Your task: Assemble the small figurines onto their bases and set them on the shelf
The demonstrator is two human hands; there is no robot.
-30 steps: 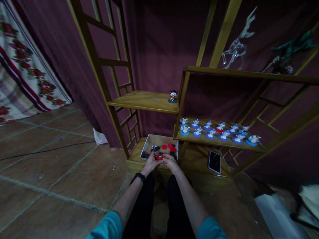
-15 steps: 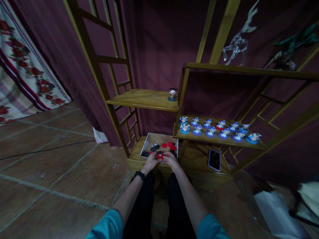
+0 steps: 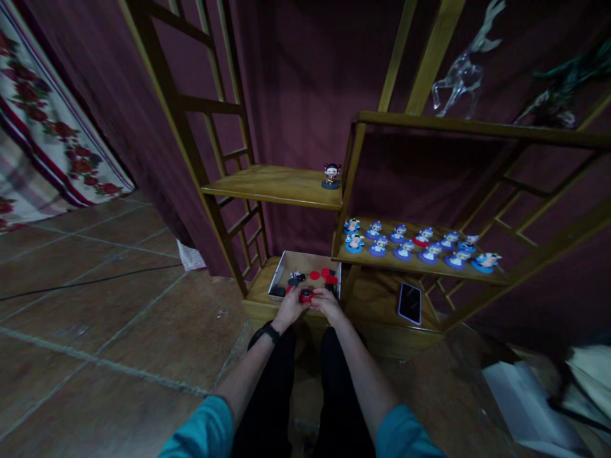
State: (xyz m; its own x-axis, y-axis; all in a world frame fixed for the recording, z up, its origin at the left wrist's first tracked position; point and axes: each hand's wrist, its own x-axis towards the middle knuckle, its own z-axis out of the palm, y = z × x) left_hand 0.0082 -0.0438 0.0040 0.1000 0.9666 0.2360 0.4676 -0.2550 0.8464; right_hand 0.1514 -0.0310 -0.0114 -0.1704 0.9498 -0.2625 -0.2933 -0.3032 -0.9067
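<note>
Between my two hands, over the near side of a white cardboard box (image 3: 277, 275), is a small red and black figurine (image 3: 307, 296). My left hand (image 3: 291, 306) grips it from the left, with a dark band on the wrist. From the right, my right hand (image 3: 326, 302) has its fingers closed on the same figurine. Fingers cover part of it. In the box lie red discs (image 3: 314, 275), dark discs (image 3: 293, 282) and a black-and-white piece (image 3: 296, 275) too small to make out.
One figurine with black hair buns (image 3: 331, 176) stands on the left shelf (image 3: 272, 184). Several blue and purple figurines (image 3: 403, 250) fill the right shelf. A phone (image 3: 410, 303) lies below them. Higher up stands a clear glass deer (image 3: 461, 79).
The figurine has tipped between my fingers, so more of its dark top shows. Both hands stay in nearly the same place. The view has shifted slightly.
</note>
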